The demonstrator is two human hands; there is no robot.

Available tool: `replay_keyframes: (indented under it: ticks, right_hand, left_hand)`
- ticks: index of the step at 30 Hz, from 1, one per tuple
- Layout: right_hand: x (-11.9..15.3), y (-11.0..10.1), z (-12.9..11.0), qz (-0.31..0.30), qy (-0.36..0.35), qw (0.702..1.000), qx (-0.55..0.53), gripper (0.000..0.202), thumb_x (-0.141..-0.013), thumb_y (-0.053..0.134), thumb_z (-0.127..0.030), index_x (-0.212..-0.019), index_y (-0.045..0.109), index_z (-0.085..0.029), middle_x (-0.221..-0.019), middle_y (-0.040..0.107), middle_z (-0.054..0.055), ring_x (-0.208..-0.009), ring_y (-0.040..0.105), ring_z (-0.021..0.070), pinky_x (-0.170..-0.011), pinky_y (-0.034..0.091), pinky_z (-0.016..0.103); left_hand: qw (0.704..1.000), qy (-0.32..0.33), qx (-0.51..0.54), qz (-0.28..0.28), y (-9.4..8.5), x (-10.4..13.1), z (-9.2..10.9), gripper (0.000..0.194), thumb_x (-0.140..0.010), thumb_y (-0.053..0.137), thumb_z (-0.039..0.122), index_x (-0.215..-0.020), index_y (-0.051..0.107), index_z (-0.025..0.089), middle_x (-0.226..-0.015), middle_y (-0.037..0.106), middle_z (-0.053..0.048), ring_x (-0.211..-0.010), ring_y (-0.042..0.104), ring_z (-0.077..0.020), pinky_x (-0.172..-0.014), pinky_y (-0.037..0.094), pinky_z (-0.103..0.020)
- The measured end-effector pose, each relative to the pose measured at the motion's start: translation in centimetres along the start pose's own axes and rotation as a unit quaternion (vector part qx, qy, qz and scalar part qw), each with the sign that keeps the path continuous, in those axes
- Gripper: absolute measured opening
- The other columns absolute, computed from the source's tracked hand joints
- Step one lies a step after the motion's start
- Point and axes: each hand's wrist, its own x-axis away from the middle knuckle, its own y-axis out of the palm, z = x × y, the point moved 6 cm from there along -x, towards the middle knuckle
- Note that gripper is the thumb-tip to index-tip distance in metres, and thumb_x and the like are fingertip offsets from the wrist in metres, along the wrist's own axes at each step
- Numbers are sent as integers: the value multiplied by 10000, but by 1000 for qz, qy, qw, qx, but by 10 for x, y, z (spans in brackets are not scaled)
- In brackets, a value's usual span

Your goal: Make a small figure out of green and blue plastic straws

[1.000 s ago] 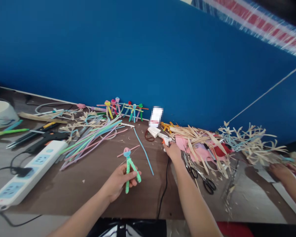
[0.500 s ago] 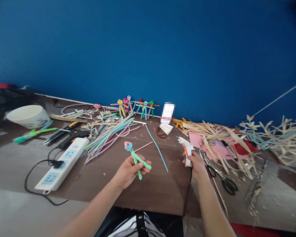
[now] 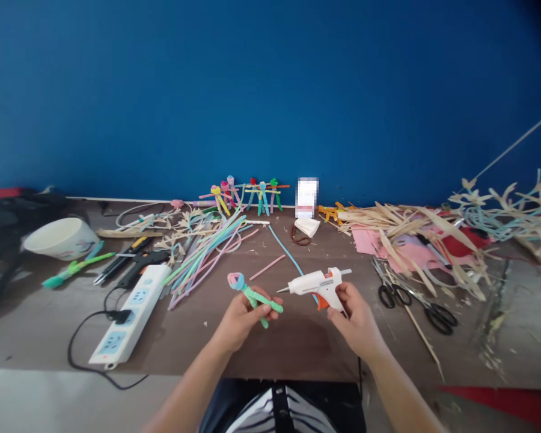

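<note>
Between the thumb and fingers of my left hand (image 3: 243, 316) is a small pipe cleaner figure (image 3: 262, 299), with a green body and legs and a pink and blue head. My right hand (image 3: 357, 319) is wrapped round the grip of a white hot glue gun (image 3: 313, 284) with an orange trigger. Its nozzle points left, close to the fingertips of my left hand and the figure's green leg. On the table beyond lie a short pink pipe cleaner (image 3: 267, 267) and a long blue pipe cleaner (image 3: 285, 248), partly hidden behind the glue gun.
A power strip (image 3: 133, 316), a black glue gun (image 3: 140, 269) and a white bowl (image 3: 62, 239) stand left. Loose pipe cleaners (image 3: 207, 252) lie beside them. Several finished figures (image 3: 262, 198) lean on the blue wall. Scissors (image 3: 439, 317) and dried husk strips (image 3: 392, 222) lie right.
My right hand has turned the glue gun from pointing up and away to pointing left, bringing it nearer the figure. My left hand keeps its hold. The view has shifted slightly.
</note>
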Motion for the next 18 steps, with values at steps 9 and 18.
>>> replay_keyframes:
  ticks: [9,18]
  right_hand:
    - [5,0,-3,-5,1,1000,2,247,-655,474,-128,-890,437,-195,-833,630,26,-741,587,158,-659,425,248]
    - [10,9,-4,-49,18,997,-63,281,-648,453,-75,-900,441,-198,-854,634,24,-767,593,161,-676,430,253]
  left_hand:
    - [999,-22,22,-38,-2,3,-2,243,-690,658,248,-783,455,154,-725,696,-64,-541,652,-163,-441,478,-194]
    - [982,-49,117,-141,11,6,-3,270,-707,646,251,-779,393,188,-687,698,-39,-460,639,-163,-357,470,-165]
